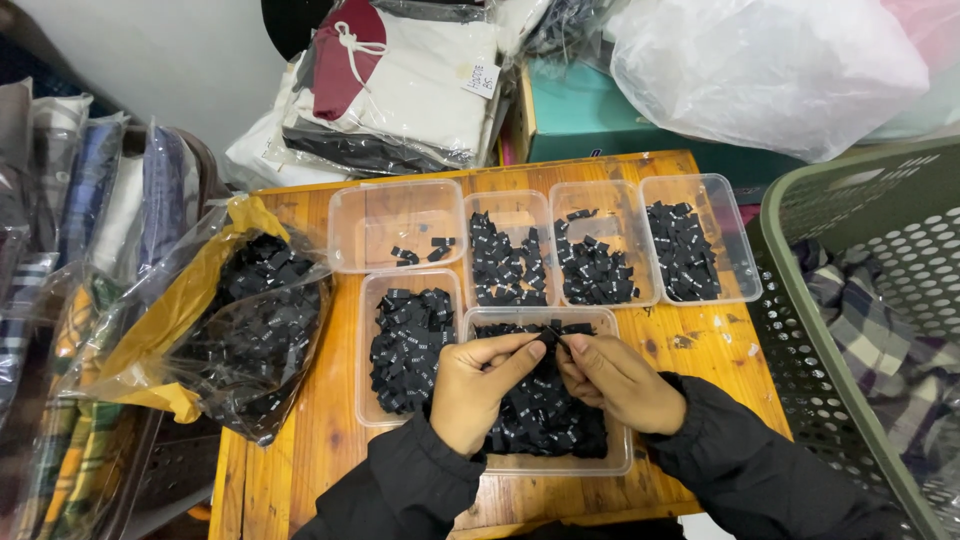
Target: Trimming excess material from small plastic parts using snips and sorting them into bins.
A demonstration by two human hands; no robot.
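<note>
Black label (549, 338) pinched between left hand (478, 385) and right hand (622, 383), fingertips closed on it just above the near tub (620, 462) of labels. Best kept low over that tub, gripped lightly at the edges, turned to check the white print. 5 more tubs (395, 225) beyond on the wooden table (300, 440); bag (240, 330) at left.

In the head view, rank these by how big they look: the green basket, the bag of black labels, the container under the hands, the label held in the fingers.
1. Green basket, cut off by the frame.
2. Bag of black labels.
3. Container under the hands.
4. Held label, pinched between left hand and right hand.
</note>
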